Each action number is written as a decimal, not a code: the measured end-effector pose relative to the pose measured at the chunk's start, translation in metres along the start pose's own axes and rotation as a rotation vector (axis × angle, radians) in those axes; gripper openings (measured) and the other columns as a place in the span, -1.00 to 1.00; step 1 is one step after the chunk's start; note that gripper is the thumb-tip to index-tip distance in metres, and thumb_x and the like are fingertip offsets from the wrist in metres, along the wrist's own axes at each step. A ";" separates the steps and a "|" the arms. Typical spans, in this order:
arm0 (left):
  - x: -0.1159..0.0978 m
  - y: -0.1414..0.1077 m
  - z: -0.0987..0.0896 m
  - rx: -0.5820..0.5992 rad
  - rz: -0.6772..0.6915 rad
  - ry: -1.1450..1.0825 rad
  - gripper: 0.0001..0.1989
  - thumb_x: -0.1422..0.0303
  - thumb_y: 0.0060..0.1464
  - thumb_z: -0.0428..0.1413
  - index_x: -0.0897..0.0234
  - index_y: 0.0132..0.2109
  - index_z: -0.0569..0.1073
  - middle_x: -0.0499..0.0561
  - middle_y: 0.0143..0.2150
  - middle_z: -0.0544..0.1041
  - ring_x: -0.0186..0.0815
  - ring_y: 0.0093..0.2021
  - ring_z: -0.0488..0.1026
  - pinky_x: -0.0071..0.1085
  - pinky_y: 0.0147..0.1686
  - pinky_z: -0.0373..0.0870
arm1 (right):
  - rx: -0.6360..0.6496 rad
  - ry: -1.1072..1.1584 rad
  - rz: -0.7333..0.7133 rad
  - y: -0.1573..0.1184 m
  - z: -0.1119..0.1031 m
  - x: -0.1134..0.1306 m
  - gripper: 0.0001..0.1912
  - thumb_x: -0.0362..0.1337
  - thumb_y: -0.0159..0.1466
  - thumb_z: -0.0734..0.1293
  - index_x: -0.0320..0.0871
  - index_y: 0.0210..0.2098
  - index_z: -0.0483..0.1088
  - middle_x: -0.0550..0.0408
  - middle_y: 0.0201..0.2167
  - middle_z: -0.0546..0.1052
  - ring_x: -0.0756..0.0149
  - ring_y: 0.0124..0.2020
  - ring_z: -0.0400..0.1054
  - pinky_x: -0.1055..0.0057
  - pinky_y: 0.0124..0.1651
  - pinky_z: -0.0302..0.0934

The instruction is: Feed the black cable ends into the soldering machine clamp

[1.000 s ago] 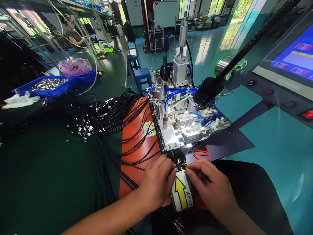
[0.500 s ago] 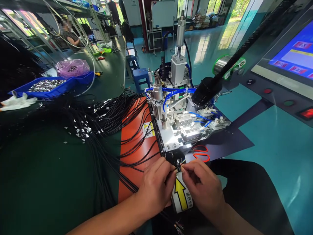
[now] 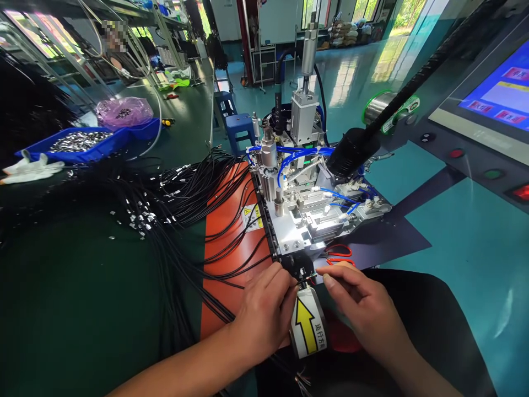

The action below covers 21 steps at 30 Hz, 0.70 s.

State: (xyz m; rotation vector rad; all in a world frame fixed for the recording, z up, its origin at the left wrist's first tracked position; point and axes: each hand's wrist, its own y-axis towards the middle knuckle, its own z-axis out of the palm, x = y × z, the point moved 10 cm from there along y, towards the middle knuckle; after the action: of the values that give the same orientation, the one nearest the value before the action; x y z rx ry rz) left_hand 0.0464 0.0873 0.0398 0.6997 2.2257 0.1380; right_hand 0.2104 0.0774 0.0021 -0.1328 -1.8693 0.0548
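My left hand is closed in a pinch on the end of a black cable, just in front of the machine. Thin stripped wires stick out of the cable end toward the right. Beside those wire tips is my right hand, its thumb and index fingertip slightly apart, with nothing visible between them. Whether the index fingertip touches the wires is too small to tell. Below the fingers sits a rounded metal part with a yellow arrow label.
The metal machine with blue air tubes stands ahead. Red-handled scissors lie by it. Many black cables spread across the orange plate and green table. A blue tray holds metal parts. A control panel is right; a person sits far left.
My right hand has moved right, away from the left fingertips, and its thumb and index have parted, exposing the thin wires. The left hand keeps its pinch. The view has shifted slightly.
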 end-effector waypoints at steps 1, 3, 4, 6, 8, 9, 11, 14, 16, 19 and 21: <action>0.000 0.000 0.000 -0.002 0.005 0.000 -0.87 0.50 0.29 0.00 0.26 -0.28 0.30 -0.03 -0.35 0.33 -0.32 -0.35 0.29 -0.40 -0.36 0.20 | 0.005 0.005 0.001 0.000 0.001 0.000 -0.75 -0.09 0.35 0.32 -0.03 -0.10 0.54 0.05 -0.21 0.57 0.15 -0.05 0.46 0.37 -0.16 0.39; -0.001 0.000 0.000 -0.005 0.013 -0.005 -0.87 0.50 0.28 0.00 0.25 -0.28 0.30 -0.04 -0.35 0.33 -0.33 -0.35 0.29 -0.41 -0.37 0.19 | 0.009 0.021 0.000 0.000 0.001 0.000 -0.75 -0.08 0.35 0.32 -0.02 -0.10 0.55 0.06 -0.22 0.57 0.15 -0.06 0.46 0.37 -0.16 0.39; -0.001 0.001 0.000 -0.004 0.014 -0.009 -0.87 0.51 0.28 0.00 0.25 -0.28 0.30 -0.04 -0.35 0.33 -0.33 -0.36 0.29 -0.41 -0.37 0.19 | 0.012 0.033 0.000 0.000 0.001 0.001 -0.75 -0.08 0.34 0.32 -0.02 -0.10 0.55 0.06 -0.22 0.57 0.15 -0.06 0.46 0.38 -0.16 0.39; -0.002 0.001 0.000 0.003 0.016 -0.019 -0.87 0.52 0.27 0.00 0.26 -0.27 0.31 -0.03 -0.35 0.34 -0.32 -0.35 0.29 -0.40 -0.36 0.20 | 0.019 0.062 0.003 0.000 0.001 0.001 -0.75 -0.09 0.34 0.33 -0.02 -0.10 0.56 0.05 -0.21 0.57 0.16 -0.07 0.46 0.38 -0.15 0.40; -0.002 0.002 0.001 0.015 0.020 -0.028 -0.87 0.52 0.27 0.00 0.26 -0.27 0.32 -0.02 -0.34 0.35 -0.32 -0.34 0.30 -0.40 -0.35 0.20 | 0.032 0.087 0.013 0.001 0.003 0.001 -0.75 -0.09 0.33 0.34 -0.03 -0.10 0.55 0.05 -0.21 0.57 0.16 -0.08 0.46 0.38 -0.15 0.39; -0.002 0.002 0.001 0.019 0.024 -0.032 -0.88 0.53 0.27 0.00 0.26 -0.27 0.32 -0.02 -0.34 0.36 -0.32 -0.34 0.30 -0.39 -0.35 0.20 | 0.038 0.095 0.015 0.002 0.003 0.001 -0.76 -0.09 0.33 0.34 -0.03 -0.10 0.55 0.05 -0.21 0.57 0.17 -0.08 0.46 0.38 -0.15 0.39; -0.003 0.002 0.001 0.023 0.037 -0.035 -0.88 0.53 0.28 0.00 0.26 -0.25 0.34 -0.01 -0.34 0.36 -0.32 -0.34 0.31 -0.39 -0.36 0.20 | 0.054 0.099 0.010 0.003 0.006 0.004 -0.76 -0.10 0.34 0.34 -0.04 -0.10 0.55 0.05 -0.23 0.56 0.18 -0.10 0.45 0.38 -0.15 0.37; -0.005 0.001 0.000 0.021 0.052 -0.036 -0.88 0.52 0.29 0.00 0.26 -0.24 0.35 -0.02 -0.36 0.36 -0.32 -0.35 0.30 -0.39 -0.37 0.19 | 0.084 0.093 -0.006 0.004 0.009 0.008 -0.75 -0.09 0.34 0.33 -0.07 -0.12 0.56 0.06 -0.28 0.53 0.24 -0.21 0.43 0.40 -0.21 0.34; -0.005 0.001 0.000 0.019 0.045 -0.034 -0.88 0.52 0.29 0.00 0.26 -0.25 0.34 -0.02 -0.36 0.35 -0.32 -0.35 0.30 -0.39 -0.37 0.19 | 0.086 0.115 0.022 0.004 0.009 0.006 -0.72 -0.07 0.35 0.32 -0.08 -0.11 0.55 0.09 -0.34 0.50 0.33 -0.37 0.37 0.44 -0.35 0.29; -0.003 0.001 -0.001 0.014 0.021 -0.029 -0.87 0.51 0.29 -0.01 0.26 -0.26 0.33 -0.01 -0.35 0.35 -0.31 -0.35 0.31 -0.39 -0.35 0.21 | 0.057 0.173 0.112 0.004 0.003 -0.006 -0.66 -0.02 0.34 0.31 -0.09 -0.05 0.53 0.18 -0.51 0.39 0.43 -0.56 0.18 0.48 -0.53 0.13; -0.003 0.001 -0.001 0.011 0.014 -0.024 -0.88 0.51 0.29 -0.02 0.26 -0.25 0.32 -0.01 -0.34 0.35 -0.31 -0.34 0.31 -0.38 -0.35 0.22 | 0.042 0.162 0.134 0.003 -0.001 -0.011 -0.65 -0.01 0.33 0.33 -0.08 -0.04 0.52 0.21 -0.55 0.35 0.43 -0.58 0.16 0.49 -0.56 0.10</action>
State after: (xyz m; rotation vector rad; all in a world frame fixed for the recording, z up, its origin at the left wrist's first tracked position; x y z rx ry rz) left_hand 0.0480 0.0871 0.0423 0.7197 2.2004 0.1239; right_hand 0.2149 0.0790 -0.0081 -0.2270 -1.6942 0.1714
